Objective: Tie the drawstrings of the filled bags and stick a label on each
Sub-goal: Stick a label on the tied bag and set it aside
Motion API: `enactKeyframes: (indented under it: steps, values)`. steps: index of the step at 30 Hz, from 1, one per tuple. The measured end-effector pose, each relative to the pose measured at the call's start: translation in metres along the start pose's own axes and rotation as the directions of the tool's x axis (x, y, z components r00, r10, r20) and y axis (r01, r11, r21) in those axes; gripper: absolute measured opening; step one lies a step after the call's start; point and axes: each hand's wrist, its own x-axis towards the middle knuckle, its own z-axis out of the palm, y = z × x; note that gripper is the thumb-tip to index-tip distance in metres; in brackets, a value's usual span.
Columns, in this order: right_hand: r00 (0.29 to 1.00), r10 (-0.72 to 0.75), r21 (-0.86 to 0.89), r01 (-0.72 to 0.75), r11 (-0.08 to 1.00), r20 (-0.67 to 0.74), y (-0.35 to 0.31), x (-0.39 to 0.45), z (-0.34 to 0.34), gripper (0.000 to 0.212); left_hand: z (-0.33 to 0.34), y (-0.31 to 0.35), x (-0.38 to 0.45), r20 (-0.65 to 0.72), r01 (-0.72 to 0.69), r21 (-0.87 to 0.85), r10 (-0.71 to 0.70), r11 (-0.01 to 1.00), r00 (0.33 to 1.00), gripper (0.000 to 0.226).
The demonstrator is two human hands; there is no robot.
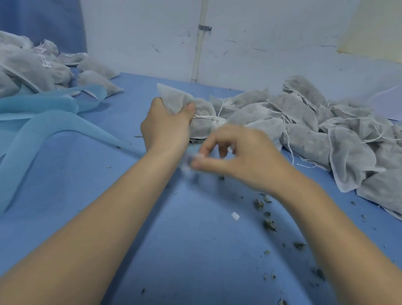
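White mesh bag (194, 115), centre of blue counter (180, 253): left hand (166, 126) grips it; right hand (240, 155) pinches small blurred label (189, 162), writing unreadable. Bag piles far left (25, 68) and right (351, 142).

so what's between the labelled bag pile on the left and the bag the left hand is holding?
Head view: bare blue table cover, plus light blue fabric strips running from under the left pile toward the held bag. No other bags between them.

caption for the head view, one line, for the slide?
Left hand grips a filled bag while right hand pinches a small blurred label; bag piles flank the blue table.
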Motion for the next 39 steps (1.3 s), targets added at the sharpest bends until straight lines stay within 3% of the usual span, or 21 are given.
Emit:
enactKeyframes:
  steps: [6,12,22,26,31,39]
  values:
    - [0.956,0.006,-0.028,-0.015,0.999,-0.294,0.004,0.004,-0.030,0.016,0.002,0.011,-0.015,0.212,-0.049,-0.151,0.081,0.987,0.974,0.018]
    - [0.924,0.041,-0.105,-0.088,0.991,-0.381,0.020,0.006,-0.032,0.011,0.004,0.018,-0.026,0.335,0.002,-0.237,0.079,0.972,0.939,0.042]
    - [0.852,0.068,-0.024,-0.094,0.995,-0.519,0.030,0.005,-0.017,0.008,0.010,0.016,-0.032,0.441,0.117,-0.288,0.024,0.950,0.897,0.030]
    - [0.850,0.139,0.165,-0.063,0.984,-0.508,0.033,0.004,-0.017,0.008,0.009,0.016,-0.032,0.478,0.109,-0.290,0.045,0.951,0.877,0.030]
    - [0.842,0.301,0.428,-0.093,0.899,-0.448,0.036,0.006,-0.011,0.027,0.011,0.013,-0.033,0.493,0.052,-0.244,0.077,0.968,0.867,0.025]
    - [0.754,0.380,0.605,0.030,0.796,-0.537,0.038,0.005,-0.011,0.010,0.015,0.012,-0.036,0.499,0.079,-0.287,0.079,0.955,0.863,0.037]
